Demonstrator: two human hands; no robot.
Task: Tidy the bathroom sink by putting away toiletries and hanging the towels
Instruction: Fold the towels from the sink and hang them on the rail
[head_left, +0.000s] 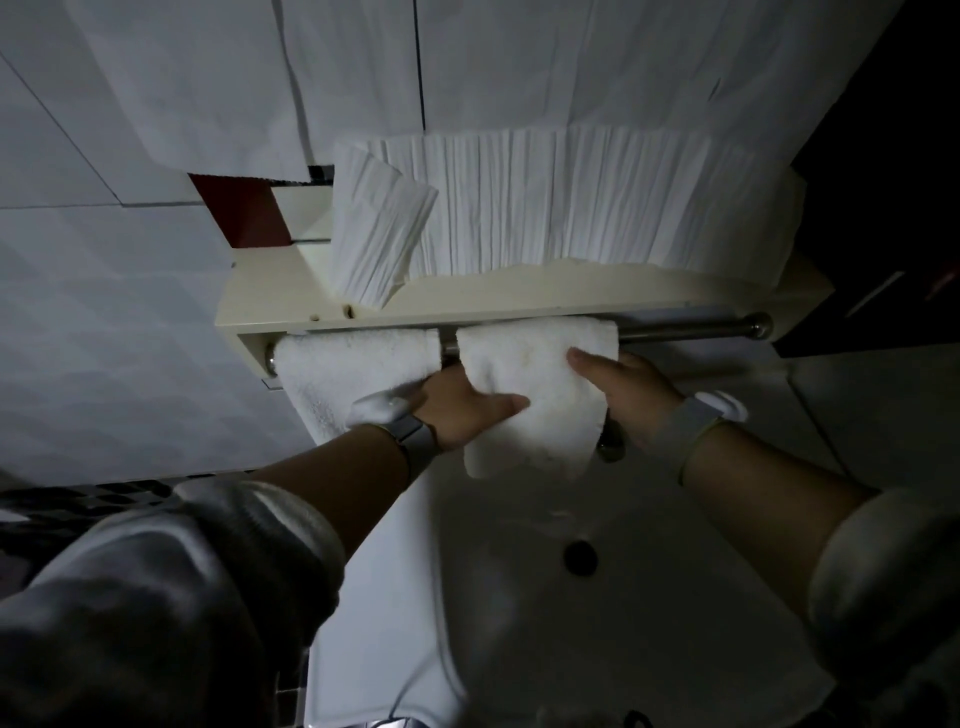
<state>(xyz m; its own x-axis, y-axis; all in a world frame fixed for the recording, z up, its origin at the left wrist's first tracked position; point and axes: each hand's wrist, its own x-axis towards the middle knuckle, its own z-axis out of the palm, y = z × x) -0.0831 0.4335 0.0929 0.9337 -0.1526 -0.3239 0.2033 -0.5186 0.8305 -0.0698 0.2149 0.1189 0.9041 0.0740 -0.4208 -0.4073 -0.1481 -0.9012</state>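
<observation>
Head view: both hands (462, 410) (623, 387) pinch towel (535, 379) draped over rail (691, 332).

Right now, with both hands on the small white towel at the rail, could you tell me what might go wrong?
1. The small white terry towel hangs mostly in front of the steel rail; once the left hand and right hand release it, it might slide into the white ceramic sink.
2. Smoothing it leftward could bunch the neighbouring white towel.
</observation>
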